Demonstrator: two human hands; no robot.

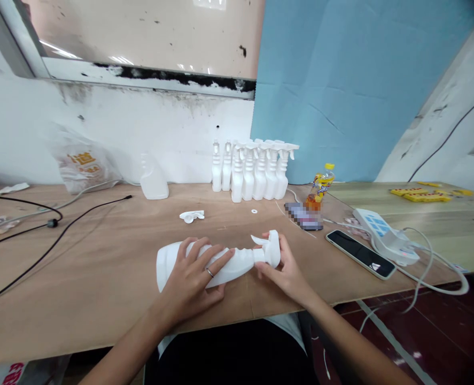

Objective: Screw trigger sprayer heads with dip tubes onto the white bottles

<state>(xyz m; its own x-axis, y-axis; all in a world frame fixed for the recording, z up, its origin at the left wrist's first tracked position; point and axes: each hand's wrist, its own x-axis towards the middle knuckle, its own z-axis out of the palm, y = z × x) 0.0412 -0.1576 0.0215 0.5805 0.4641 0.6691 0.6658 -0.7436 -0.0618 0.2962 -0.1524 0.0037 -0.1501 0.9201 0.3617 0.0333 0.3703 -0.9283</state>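
Note:
A white spray bottle [240, 266] lies on its side at the table's near edge, its base to the left. My left hand [194, 275] is wrapped over the bottle's body, with a ring on one finger. At the bottle's neck end, my right hand [282, 267] grips the white trigger sprayer head [274, 250], its thumb below and fingers behind. The trigger points away from me. Beyond the bottle lie a loose white sprayer part [192, 216] and a small white ring [254, 211].
Several white spray bottles [258, 174] stand in a group by the wall, and one headless bottle [154, 179] stands left of them. To the right are a drink bottle [319, 187], a phone [360, 253] and a power strip [385, 235]. Black cables [66, 230] cross the left side.

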